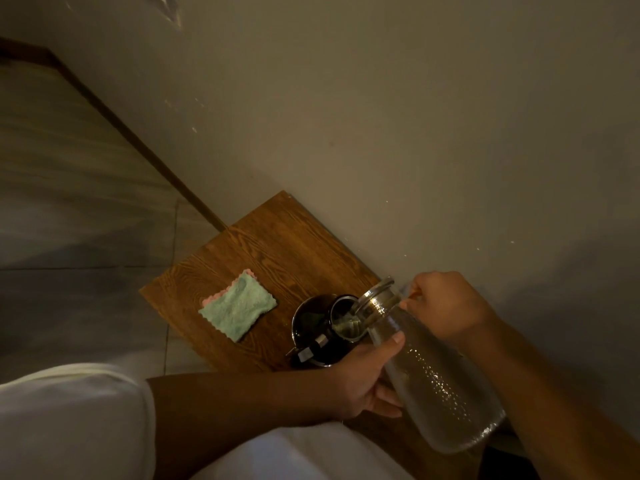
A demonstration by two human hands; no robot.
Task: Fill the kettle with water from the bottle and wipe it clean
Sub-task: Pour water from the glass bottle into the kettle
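Observation:
A textured clear glass bottle (436, 379) is tilted with its metal-rimmed mouth over the kettle. My left hand (363, 379) grips the bottle's body from below. My right hand (446, 306) holds it near the neck, by the hinged lid. The steel kettle (322, 332) stands on the wooden table (277, 244) with its lid swung open, and water shows in its opening. A folded green cloth (239, 311) with a pink edge lies flat on the table to the kettle's left.
The small wooden table stands against a plain wall (415, 133). Tiled floor (69, 202) lies to the left, with a dark skirting strip along the wall's foot. My white-clothed knees (69, 420) fill the bottom left.

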